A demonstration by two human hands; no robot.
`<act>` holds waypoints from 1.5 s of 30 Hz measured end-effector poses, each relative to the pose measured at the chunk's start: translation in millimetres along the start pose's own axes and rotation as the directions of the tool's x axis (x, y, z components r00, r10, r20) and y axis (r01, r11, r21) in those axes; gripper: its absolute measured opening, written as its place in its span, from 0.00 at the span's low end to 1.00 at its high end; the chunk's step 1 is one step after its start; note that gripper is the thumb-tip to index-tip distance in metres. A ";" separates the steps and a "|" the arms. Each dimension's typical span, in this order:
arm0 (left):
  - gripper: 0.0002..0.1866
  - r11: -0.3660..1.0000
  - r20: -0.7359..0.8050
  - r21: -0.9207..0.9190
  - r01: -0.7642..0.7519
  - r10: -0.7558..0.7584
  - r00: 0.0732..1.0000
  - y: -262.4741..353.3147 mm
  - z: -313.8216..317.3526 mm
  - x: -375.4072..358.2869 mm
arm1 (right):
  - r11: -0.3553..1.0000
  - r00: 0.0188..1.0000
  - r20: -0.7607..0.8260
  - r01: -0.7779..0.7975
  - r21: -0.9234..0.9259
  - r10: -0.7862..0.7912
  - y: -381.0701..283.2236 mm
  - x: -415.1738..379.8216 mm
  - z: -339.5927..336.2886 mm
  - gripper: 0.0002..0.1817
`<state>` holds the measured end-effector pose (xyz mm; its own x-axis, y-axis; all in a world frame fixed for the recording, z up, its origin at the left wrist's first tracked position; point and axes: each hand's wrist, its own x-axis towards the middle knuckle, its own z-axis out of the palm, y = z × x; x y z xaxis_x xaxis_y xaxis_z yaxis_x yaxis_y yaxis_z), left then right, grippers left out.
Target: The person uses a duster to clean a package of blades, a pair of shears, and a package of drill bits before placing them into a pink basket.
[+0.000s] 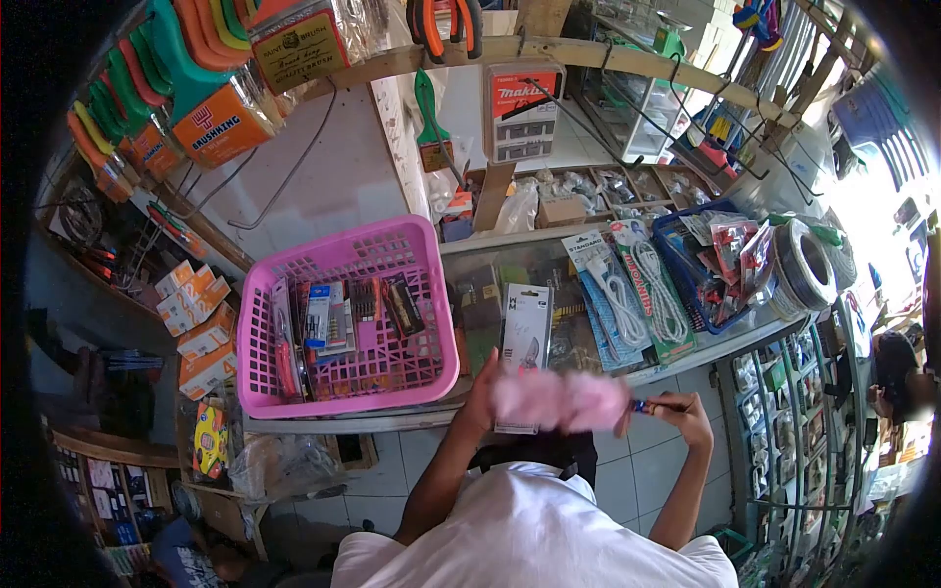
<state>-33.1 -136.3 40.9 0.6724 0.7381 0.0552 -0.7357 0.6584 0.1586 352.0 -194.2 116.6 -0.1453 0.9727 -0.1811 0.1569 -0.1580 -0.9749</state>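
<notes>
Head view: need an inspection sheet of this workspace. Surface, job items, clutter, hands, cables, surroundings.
Surface: glass-topped counter, goods visible beneath the glass.
Job's things: pink duster, motion-blurred, partly covering a carded pack.
Clutter: pink basket holding packaged goods; blue basket filled with packets.
Hands: left hand at the pack's left edge, grip unclear; right hand closed on the duster's handle.
Cables: two packaged white cords between the baskets; a large coil beside the blue one.
Surroundings: paint brushes hanging upper left.

pink duster (564,400): blurred | white package (526,328): partly hidden by duster | orange-black handles (428,37): cut by top edge
</notes>
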 end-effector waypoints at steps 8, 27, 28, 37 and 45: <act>0.38 0.973 -0.189 0.230 -0.029 0.075 0.979 2.3 14.9 -2.7 | 0.996 0.996 -0.047 -0.074 0.055 0.077 -15.3 4.8 5.8 0.15; 0.41 0.997 -0.098 0.074 0.017 -0.010 0.995 3.4 5.6 -6.4 | 0.975 0.978 -0.197 -0.025 0.223 0.070 -5.3 25.5 36.9 0.15; 0.41 0.999 -0.064 0.034 0.036 -0.034 0.997 4.1 7.3 -5.1 | 0.981 0.989 -0.141 -0.027 0.193 0.055 3.3 26.3 30.0 0.15; 0.40 0.969 -0.322 0.223 -0.110 0.180 0.929 2.4 11.8 -3.9 | 0.979 0.991 -0.026 -0.128 0.160 0.134 9.5 14.3 5.0 0.16; 0.42 0.985 -0.396 0.157 -0.076 0.133 0.909 2.0 38.0 -9.1 | 0.954 0.963 0.119 -0.258 0.153 0.241 14.9 10.0 1.3 0.14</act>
<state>-37.6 -147.2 78.2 0.4813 0.8165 -0.3190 -0.7629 0.5694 0.3063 351.6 -187.0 100.2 -0.2183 0.8786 -0.4247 0.0373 -0.4273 -0.9033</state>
